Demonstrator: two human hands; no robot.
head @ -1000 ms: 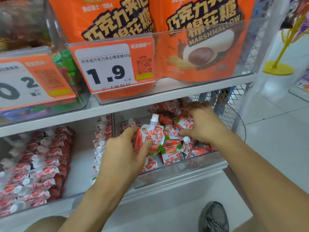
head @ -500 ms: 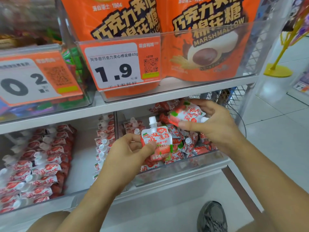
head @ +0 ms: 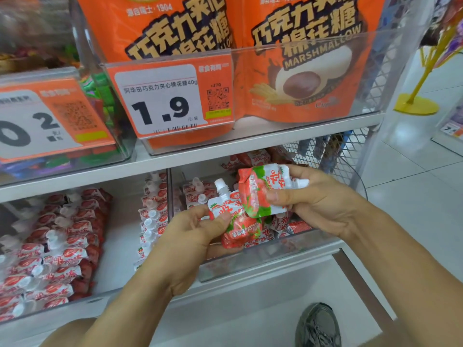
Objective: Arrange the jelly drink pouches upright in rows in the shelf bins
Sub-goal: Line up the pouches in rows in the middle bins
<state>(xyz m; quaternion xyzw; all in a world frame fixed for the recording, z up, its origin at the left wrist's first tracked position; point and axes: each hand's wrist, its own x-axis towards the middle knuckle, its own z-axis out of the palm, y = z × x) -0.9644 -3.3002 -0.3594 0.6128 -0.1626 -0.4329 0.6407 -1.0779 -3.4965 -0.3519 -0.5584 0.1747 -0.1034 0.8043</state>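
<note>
My left hand (head: 190, 236) grips a red-and-white strawberry jelly pouch (head: 230, 216) upright, its white cap pointing up. My right hand (head: 318, 201) pinches a second jelly pouch (head: 260, 189) lying sideways, cap to the right, just above and touching the first. Both are held over the clear right bin (head: 263, 254), where more pouches lie jumbled. The left bin (head: 120, 236) holds rows of pouches along its left side and a single row against its right wall.
The shelf above carries orange marshmallow bags (head: 300, 61) in a clear bin with a 1.9 price tag (head: 165, 106). A wire mesh panel (head: 335, 156) closes the shelf's right end. My shoe (head: 318, 326) stands on the white tiled floor below.
My right hand lifted a pouch out of the jumbled pile and brought it leftward against the pouch in my left hand, which has risen slightly.
</note>
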